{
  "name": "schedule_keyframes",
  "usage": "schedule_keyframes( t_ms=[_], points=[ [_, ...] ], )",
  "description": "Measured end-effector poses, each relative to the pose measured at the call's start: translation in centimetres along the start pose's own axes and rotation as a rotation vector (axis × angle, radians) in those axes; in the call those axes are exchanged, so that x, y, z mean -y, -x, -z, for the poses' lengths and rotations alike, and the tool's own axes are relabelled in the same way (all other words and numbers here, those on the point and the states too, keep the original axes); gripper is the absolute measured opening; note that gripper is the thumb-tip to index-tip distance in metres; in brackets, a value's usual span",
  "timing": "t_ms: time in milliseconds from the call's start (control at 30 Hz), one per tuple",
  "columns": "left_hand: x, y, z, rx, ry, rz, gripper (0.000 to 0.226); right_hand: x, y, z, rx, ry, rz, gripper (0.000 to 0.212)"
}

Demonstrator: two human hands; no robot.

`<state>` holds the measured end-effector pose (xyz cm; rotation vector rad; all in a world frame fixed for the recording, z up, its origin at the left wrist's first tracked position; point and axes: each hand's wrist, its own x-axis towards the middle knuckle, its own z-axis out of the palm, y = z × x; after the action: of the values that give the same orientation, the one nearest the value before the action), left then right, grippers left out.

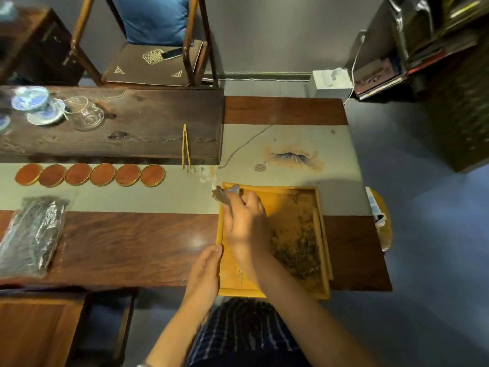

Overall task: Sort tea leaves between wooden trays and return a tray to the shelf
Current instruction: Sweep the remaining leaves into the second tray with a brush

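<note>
A light wooden tray [275, 191] lies on the table's near right part, its front edge over the table edge. Loose dark tea leaves [299, 250] are heaped along its right side. A second, narrower tray edge [326, 250] shows along the right rim. My right hand [244, 221] reaches across the tray to its far left corner and grips a small grey tool [225, 194], blurred. My left hand [205, 271] rests flat against the tray's left rim, fingers together, holding nothing I can see.
Several round wooden coasters [90, 174] line the grey table runner. Bamboo tongs [186, 147] lie on the dark tea board [158, 123] with cups [31, 99] and glassware. A foil bag of tea [31, 234] lies left. A chair [156, 62] stands behind; shelves [423, 49] at right.
</note>
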<state>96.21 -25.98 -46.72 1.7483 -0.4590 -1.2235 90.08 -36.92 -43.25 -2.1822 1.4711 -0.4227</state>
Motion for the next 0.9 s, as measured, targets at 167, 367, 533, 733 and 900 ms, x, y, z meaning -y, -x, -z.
schedule_keyframes(
  t_ms=[167, 367, 533, 733, 900],
  points=[
    [0.7, 0.5, 0.1, 0.001, 0.026, 0.028, 0.029, -0.7, -0.9, -1.3, 0.023, 0.067, -0.058, 0.034],
    [1.1, 0.5, 1.1, -0.023, 0.021, 0.045, 0.025, -2.9, -0.6, -0.8, 0.028, 0.11, -0.012, 0.032],
    [1.1, 0.2, 2.6, -0.067, 0.051, 0.093, 0.029, -5.9, -1.0, 0.3, 0.044, 0.085, -0.153, 0.029],
    [1.0, 0.1, 3.3, -0.087, 0.037, 0.071, 0.028, -7.9, -1.5, 2.1, 0.102, 0.004, -0.169, 0.034],
    [0.5, -0.1, 2.7, -0.073, 0.036, 0.06, 0.029, -4.2, 0.1, 2.4, 0.115, -0.176, 0.027, 0.031]
  ],
)
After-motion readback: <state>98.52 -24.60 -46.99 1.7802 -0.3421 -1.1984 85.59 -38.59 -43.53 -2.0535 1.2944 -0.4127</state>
